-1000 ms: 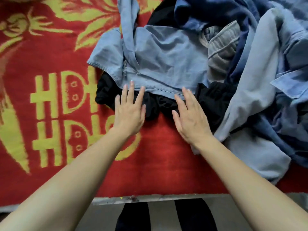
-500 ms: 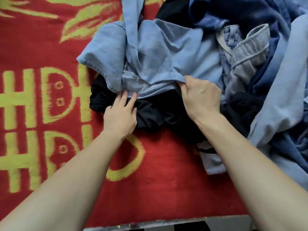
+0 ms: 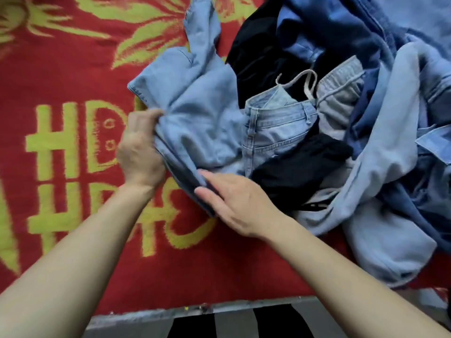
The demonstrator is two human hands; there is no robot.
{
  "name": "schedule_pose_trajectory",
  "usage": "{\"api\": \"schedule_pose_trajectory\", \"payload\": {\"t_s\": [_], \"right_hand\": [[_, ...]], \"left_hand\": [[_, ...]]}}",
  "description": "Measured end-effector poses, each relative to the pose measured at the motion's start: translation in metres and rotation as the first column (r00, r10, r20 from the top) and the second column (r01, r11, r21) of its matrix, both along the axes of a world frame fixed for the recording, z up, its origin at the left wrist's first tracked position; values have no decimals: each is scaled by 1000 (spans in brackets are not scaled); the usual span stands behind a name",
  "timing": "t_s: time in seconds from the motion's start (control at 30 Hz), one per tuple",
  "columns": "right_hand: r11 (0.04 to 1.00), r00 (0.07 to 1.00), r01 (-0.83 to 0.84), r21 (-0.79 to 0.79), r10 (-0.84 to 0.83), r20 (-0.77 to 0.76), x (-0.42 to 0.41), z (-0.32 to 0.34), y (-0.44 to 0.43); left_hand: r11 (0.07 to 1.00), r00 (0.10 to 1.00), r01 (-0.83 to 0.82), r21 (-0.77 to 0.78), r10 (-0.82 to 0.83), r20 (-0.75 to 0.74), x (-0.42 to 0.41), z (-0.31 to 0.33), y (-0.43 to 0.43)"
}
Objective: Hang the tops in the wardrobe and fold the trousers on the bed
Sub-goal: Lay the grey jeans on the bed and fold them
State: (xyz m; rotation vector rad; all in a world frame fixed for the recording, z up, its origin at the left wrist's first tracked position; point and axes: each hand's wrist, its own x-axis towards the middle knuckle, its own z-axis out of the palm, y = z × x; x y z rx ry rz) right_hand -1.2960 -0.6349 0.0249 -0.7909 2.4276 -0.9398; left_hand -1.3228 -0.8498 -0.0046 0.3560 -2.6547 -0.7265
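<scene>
Gripping the light-blue denim garment (image 3: 195, 123) at its 9 o'clock edge with the left hand (image 3: 140, 152), fingers curled round a bunched fold of the cloth. Meeting the same garment at its 6 o'clock corner with the right hand (image 3: 241, 203), fingers (image 3: 214, 178) straight and pressed together, pointing toward 10 o'clock, tips on a darker folded hem. Cannot tell a thumb pinch on that hem from mere contact.

Lies crumpled on the red bedspread (image 3: 73, 69) with its yellow pattern, at the 9 o'clock end of a heap of clothes, one narrow strip trailing toward 12 o'clock. Touches pale jeans (image 3: 275, 123) at 3 o'clock, waistband uppermost and gaping.

Heap spreading from 12 to 4 o'clock of the view: grey drawstring trousers (image 3: 339, 96) just beside the jeans at 3 o'clock, cord looped over the jeans' waistband. Black cloth (image 3: 300, 164) at the jeans' 5 o'clock, partly under them. Dark-blue garment (image 3: 329, 32) at 1 o'clock, and a long pale-blue garment (image 3: 390, 154) draped down the 3 to 5 o'clock side.
</scene>
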Motion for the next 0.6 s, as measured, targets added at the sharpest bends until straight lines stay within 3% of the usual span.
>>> {"api": "schedule_pose_trajectory", "payload": {"t_s": [0.1,0.2,0.27,0.33,0.4,0.47,0.53,0.6], "right_hand": [[967,966,248,54,-243,-83,-13,-8,6],[860,879,470,197,-437,-188,-29,-20,14],[803,836,549,232,-528,-151,-40,-29,21],[779,813,574,254,-579,-63,-54,-38,25],[739,741,620,265,-662,111,-69,-47,22],[666,613,698,263,-746,261,-86,-56,13],[625,565,743,241,-778,274,-98,-61,0],[614,587,778,132,-786,192,-100,-60,-10]], "left_hand": [[958,959,-285,-18,285,-5,11,17,-62],[821,790,-554,-138,570,226,34,17,-111],[778,627,-590,-216,610,484,53,11,-130],[843,534,-483,-237,498,683,74,1,-133],[903,565,-389,-184,391,727,91,-8,-122],[920,677,-366,-139,366,639,101,-9,-101],[949,794,-296,-106,306,525,100,-7,-80],[984,887,-171,-41,172,429,89,-6,-63]]}}
